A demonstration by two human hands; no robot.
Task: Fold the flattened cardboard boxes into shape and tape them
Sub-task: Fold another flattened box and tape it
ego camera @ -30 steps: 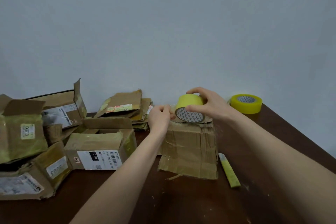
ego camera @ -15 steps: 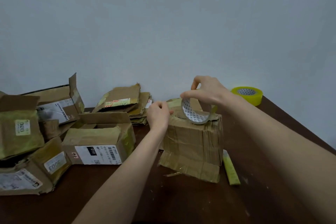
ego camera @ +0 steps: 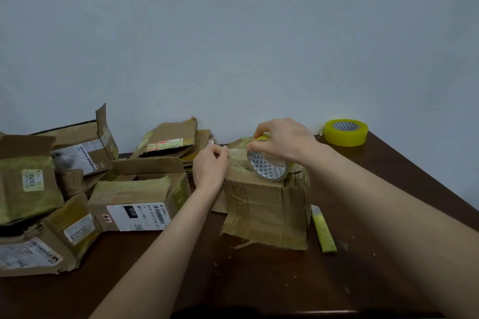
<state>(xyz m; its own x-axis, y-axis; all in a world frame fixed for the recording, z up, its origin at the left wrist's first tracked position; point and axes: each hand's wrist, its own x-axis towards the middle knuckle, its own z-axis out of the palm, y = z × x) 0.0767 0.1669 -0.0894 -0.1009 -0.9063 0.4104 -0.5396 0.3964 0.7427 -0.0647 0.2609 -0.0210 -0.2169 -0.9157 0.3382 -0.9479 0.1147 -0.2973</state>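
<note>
**Taping the top of the box: anchor first, then pull**

The step in hand seems to be laying tape across the top of the cardboard box (ego camera: 267, 204), which stands upright on the dark table (ego camera: 259, 280), near its middle. The right hand (ego camera: 282, 142) is above the box top, with fingers and thumb curled round the tape roll (ego camera: 267, 166). The roll stands on its edge and touches the top flaps. The left hand (ego camera: 210, 167) is at the upper left edge of the box, and its thumb and forefinger pinch the free end of the tape strip (ego camera: 237, 152). Both forearms reach forward from the near side of the table, the right one from further right.

To do this well, the left hand should probably first press the tape end down on the left wall of the box, so that the strip has an anchor. The right hand can then roll toward the right edge, keeping the strip tight and low. The hands hide where the flaps meet, so the line should be checked before pressing. The cardboard looks worn and soft, so a hard pull could crush the top or tip the box.

A spare roll (ego camera: 346, 132) lies well apart, at the far right corner.
</note>
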